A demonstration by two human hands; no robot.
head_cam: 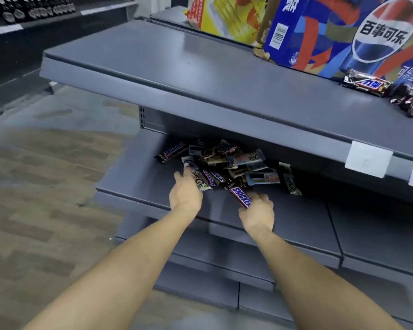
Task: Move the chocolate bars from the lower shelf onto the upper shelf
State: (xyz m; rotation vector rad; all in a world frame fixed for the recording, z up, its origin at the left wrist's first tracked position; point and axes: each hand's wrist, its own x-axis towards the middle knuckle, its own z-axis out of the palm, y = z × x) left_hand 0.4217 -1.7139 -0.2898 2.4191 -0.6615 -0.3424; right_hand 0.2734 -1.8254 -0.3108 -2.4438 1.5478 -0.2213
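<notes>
A pile of chocolate bars (227, 163) lies on the grey lower shelf (134, 177), partly hidden under the upper shelf (200, 75). My left hand (185, 195) reaches into the pile's left side, its fingers on a pale Dove bar (199, 181). My right hand (258, 214) grips the near end of a brown Snickers bar (240, 195) at the pile's front. Two bars (367, 85) lie on the upper shelf at the far right.
A blue Pepsi carton (343, 34) and a yellow snack box (227, 15) stand at the back of the upper shelf. White price tags (367, 161) hang on its front edge. More grey shelves sit below. Wood-look floor spreads to the left.
</notes>
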